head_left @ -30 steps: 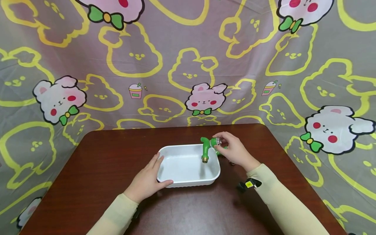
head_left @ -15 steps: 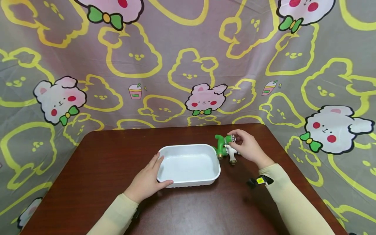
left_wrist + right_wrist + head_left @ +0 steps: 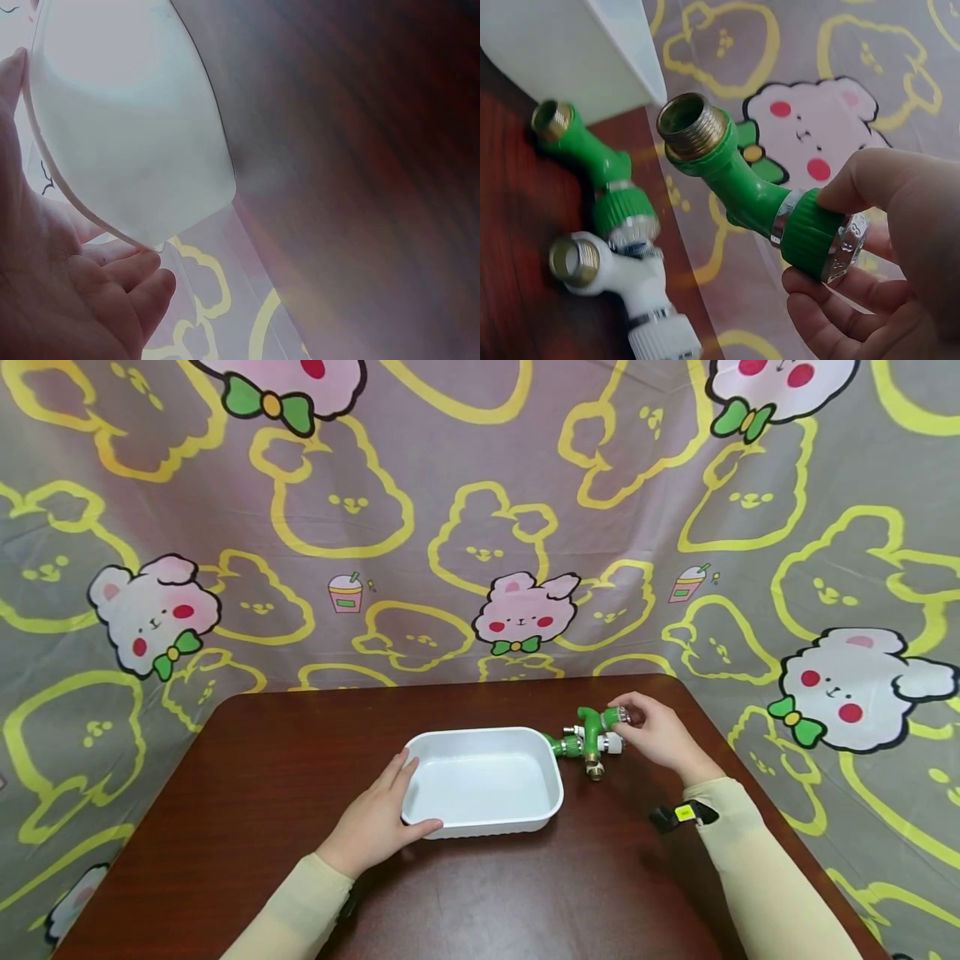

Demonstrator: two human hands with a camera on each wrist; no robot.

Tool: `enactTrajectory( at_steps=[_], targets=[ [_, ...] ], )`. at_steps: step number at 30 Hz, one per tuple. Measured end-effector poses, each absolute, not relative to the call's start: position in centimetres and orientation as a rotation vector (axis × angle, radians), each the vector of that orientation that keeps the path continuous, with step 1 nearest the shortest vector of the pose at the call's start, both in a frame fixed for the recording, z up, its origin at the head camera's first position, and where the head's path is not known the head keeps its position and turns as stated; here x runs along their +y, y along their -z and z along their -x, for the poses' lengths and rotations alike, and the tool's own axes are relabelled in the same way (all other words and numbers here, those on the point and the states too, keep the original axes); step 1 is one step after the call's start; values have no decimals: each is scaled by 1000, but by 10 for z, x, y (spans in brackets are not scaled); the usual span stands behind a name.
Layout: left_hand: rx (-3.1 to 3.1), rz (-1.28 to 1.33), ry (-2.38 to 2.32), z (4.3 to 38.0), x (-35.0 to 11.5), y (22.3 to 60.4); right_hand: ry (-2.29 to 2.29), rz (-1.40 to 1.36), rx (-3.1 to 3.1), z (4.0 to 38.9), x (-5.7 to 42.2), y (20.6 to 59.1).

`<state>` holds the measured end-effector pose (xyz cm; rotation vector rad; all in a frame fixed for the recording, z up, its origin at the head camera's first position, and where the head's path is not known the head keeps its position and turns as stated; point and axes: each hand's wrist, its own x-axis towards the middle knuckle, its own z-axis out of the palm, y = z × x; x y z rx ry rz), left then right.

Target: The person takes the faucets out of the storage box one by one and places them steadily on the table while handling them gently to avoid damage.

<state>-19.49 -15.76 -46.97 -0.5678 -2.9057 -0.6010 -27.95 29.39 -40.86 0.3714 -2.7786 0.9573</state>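
My right hand pinches a green faucet by its ribbed collar and silver end, thumb on one side and fingers on the other. The right wrist view shows the faucet's threaded brass mouth pointing away from the hand. Below it, on the table, lie a second green faucet and a white faucet, side by side. At the left end of a white rectangular basin, my left hand rests with fingers extended along the rim and thumb at the front corner. Nothing lies in the basin.
The dark brown wooden table reaches back to a patterned cloth with cartoon animals, which hangs behind and along both sides. The lying green faucet is close beside the basin's right end.
My right hand has carried the green faucet from over the basin's right end to the right, above the other faucets. The left hand and the basin have stayed put.
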Motion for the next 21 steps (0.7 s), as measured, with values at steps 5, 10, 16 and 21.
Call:
enactTrajectory(
  at_steps=[5,10,16,21],
  targets=[
    [-2910,561,606,194,-158,469,-936,-325,-2816,282,305,412],
    [-2917,555,620,194,-158,469,-935,-295,-2839,284,316,417],
    [-2921,553,617,194,-157,470,-916,-258,-2865,285,325,425],
    [-2930,550,628,194,-158,469,-894,-250,-2866,286,331,427]
  ],
)
